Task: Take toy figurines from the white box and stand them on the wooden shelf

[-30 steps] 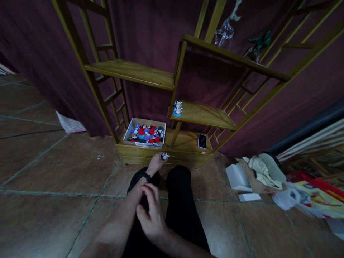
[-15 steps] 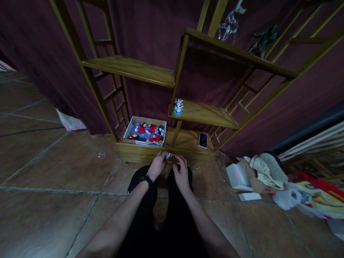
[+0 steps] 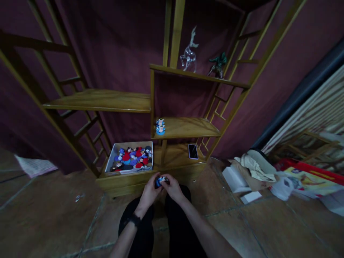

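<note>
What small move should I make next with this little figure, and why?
Perhaps lift the figure toward the shelf above the phone: your left hand and right hand hold it, and similar blue-and-white figures stand there.

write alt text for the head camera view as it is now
A person's left hand and right hand together hold a small figurine in front of a wooden shelf unit. An open box of colourful figures sits low on the unit, left of a phone; blue figurines stand on a shelf above, with a clear animal ornament higher up.
</note>
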Demonstrator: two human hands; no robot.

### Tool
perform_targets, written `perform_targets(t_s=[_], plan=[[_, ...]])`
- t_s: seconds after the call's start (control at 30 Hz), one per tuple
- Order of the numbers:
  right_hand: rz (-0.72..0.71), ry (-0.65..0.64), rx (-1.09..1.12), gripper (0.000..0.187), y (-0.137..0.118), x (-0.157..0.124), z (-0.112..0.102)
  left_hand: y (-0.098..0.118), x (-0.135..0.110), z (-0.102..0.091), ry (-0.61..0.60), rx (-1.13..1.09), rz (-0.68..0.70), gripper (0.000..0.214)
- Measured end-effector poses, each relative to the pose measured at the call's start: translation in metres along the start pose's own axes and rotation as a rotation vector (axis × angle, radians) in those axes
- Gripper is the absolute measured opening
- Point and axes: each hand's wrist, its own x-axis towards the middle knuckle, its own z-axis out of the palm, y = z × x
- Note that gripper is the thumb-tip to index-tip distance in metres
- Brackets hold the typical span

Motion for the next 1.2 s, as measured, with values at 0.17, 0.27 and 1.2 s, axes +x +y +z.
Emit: perform_targets(t_s=[0.17,0.27,1.2], plan=[[0.013,0.003,0.068,0.025,-0.007,0.009,-0.018,0.003,0.006,-0.005,-0.057,-0.174,-0.138,0.072],[-0.032,0.047,0.078,0.027,-0.022,0.03,-0.048,0.005,0.011,-0.011,-0.117,-0.241,-0.266,0.08],[0.021,0.103,-0.756,0.026,-0.036,0.219,-0.362,-0.014,0.034,-0.014,-0.167,-0.205,-0.552,0.058]])
